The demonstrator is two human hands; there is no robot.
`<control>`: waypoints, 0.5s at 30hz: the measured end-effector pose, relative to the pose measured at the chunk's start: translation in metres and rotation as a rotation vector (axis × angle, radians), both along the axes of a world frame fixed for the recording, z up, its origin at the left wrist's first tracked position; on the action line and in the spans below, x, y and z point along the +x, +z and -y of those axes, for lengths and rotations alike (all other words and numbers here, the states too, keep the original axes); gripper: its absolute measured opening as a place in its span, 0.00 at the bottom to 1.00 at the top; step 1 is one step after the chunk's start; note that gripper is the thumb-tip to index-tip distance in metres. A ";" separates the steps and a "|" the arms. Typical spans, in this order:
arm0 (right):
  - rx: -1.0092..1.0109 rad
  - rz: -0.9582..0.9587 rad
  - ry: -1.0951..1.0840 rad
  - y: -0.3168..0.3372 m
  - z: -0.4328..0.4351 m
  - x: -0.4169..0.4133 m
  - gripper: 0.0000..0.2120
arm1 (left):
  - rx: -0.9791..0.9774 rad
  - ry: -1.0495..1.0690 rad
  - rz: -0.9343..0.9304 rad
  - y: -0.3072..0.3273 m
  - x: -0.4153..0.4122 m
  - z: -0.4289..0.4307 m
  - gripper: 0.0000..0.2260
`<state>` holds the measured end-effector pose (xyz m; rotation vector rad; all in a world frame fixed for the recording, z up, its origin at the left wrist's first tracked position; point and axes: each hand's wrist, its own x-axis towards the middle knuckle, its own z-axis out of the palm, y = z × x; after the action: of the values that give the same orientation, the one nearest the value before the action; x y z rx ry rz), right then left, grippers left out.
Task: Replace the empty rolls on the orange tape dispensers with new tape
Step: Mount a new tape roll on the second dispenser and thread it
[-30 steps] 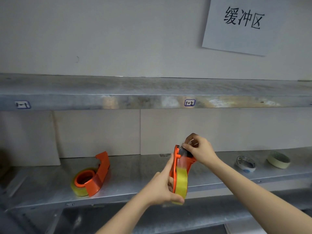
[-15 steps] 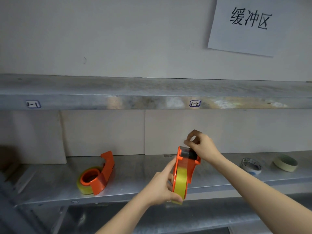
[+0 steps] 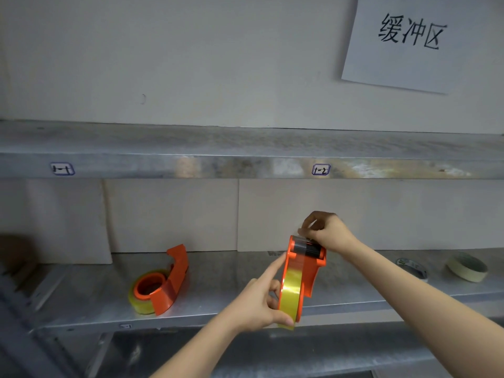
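The right hand's (image 3: 328, 231) fingertips (image 3: 313, 217) pinch the loose end of the tape (image 3: 300, 259) at the top of the dispenser (image 3: 316, 271), just above its roller. The left hand (image 3: 259, 304) grips the dispenser low, thumb curled under the yellow roll (image 3: 291, 291) and forefinger laid straight up the orange side plate. The dispenser is held upright just in front of the shelf (image 3: 245, 271), near its front edge. A second dispenser (image 3: 163, 287), also loaded, lies on the shelf to the left. The film looks thin, limp and sticky, likely to fold onto itself, so the end is best held by its corners and kept taut. The plastic body looks light and stiff, safest gripped by its plates, away from the cutter.
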<state>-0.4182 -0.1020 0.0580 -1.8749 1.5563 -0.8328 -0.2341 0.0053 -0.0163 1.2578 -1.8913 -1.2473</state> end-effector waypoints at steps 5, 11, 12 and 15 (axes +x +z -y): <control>0.028 -0.031 0.061 0.003 0.001 0.000 0.09 | -0.012 0.014 -0.020 -0.001 0.001 -0.002 0.51; -0.030 -0.067 0.166 0.002 0.000 -0.002 0.07 | -0.016 0.012 -0.034 -0.004 0.001 -0.004 0.51; -0.023 -0.091 0.191 0.002 0.000 -0.002 0.07 | -0.014 0.015 -0.040 -0.004 0.002 -0.003 0.52; 0.043 -0.130 0.219 0.004 -0.005 -0.003 0.13 | -0.002 0.023 -0.072 -0.005 0.003 -0.002 0.52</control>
<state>-0.4208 -0.0968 0.0624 -2.0582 1.3985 -0.5863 -0.2313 0.0068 -0.0216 1.2136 -1.8217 -1.2612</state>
